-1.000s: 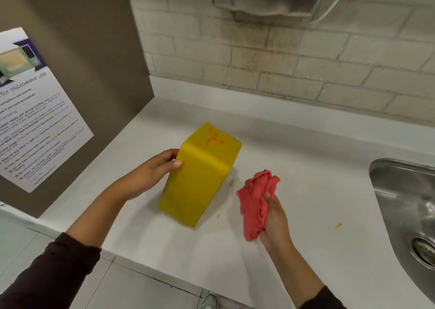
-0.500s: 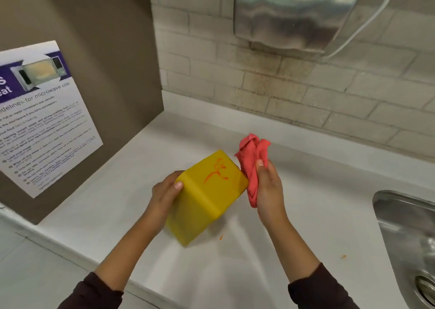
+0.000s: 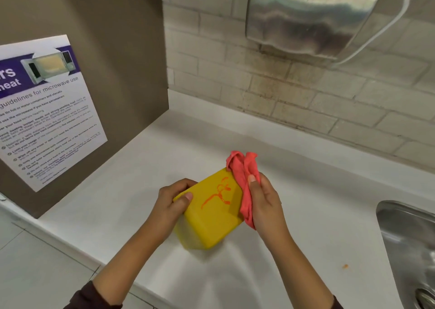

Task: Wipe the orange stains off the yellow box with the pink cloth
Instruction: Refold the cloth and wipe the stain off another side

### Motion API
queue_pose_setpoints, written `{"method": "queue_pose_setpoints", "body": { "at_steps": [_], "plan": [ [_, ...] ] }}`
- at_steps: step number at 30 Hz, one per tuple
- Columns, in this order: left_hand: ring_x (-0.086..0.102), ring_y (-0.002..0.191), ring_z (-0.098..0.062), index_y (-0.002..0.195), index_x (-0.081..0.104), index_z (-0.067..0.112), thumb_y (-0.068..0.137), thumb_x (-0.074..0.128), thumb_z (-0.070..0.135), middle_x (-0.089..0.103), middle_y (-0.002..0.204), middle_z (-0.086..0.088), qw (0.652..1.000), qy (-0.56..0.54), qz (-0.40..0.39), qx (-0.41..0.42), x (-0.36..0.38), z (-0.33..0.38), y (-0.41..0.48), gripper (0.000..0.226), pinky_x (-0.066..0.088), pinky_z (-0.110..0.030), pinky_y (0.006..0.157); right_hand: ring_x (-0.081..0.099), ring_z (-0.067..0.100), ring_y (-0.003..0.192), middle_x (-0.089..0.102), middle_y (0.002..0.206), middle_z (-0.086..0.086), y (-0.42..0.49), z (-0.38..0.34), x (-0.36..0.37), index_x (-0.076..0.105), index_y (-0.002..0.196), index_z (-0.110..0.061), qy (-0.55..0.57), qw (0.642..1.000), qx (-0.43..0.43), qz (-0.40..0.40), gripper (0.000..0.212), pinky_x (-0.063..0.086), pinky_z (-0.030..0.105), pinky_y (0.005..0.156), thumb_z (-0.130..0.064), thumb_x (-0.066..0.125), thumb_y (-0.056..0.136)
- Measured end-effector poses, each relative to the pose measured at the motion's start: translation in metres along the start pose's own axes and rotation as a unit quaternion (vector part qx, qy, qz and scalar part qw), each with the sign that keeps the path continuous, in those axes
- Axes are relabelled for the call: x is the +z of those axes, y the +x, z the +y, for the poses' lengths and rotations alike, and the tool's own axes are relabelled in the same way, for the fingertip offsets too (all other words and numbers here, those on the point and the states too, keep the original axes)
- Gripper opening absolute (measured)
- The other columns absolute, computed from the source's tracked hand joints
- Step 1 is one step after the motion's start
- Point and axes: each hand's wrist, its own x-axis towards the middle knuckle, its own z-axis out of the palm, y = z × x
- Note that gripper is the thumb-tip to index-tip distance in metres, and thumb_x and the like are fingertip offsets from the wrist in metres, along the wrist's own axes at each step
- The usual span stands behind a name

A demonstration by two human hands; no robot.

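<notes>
The yellow box (image 3: 211, 221) is lifted and tilted above the white counter (image 3: 131, 181), its stained face turned up toward me. Orange stains (image 3: 217, 194) run in squiggly lines across that face. My left hand (image 3: 173, 202) grips the box's left side, thumb on the top face. My right hand (image 3: 264, 202) holds the bunched pink cloth (image 3: 244, 177), which is pressed against the box's right edge, just beside the stains.
A steel sink (image 3: 409, 245) lies at the right. A steel dispenser (image 3: 310, 16) hangs on the brick wall above. A brown panel with a microwave notice (image 3: 44, 111) stands at the left. A small orange spot (image 3: 345, 266) marks the counter near the sink.
The box has been lifted off the counter and tipped so its stained face points up. My right hand has brought the cloth from the counter up to the box's right edge.
</notes>
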Motion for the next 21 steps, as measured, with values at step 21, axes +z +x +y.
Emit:
{"method": "queue_pose_setpoints", "body": {
  "at_steps": [21],
  "plan": [
    [0.056, 0.092, -0.039, 0.091, 0.068, 0.022, 0.073, 0.038, 0.051, 0.069, 0.086, -0.007, 0.989, 0.106, 0.102, 0.026, 0.019, -0.007, -0.008, 0.045, 0.046, -0.057, 0.079, 0.058, 0.028, 0.110, 0.066, 0.113, 0.005, -0.024, 0.003, 0.026, 0.052, 0.121, -0.023, -0.166, 0.978, -0.106, 0.074, 0.053, 0.049, 0.050, 0.089, -0.053, 0.021, 0.092]
  ]
}}
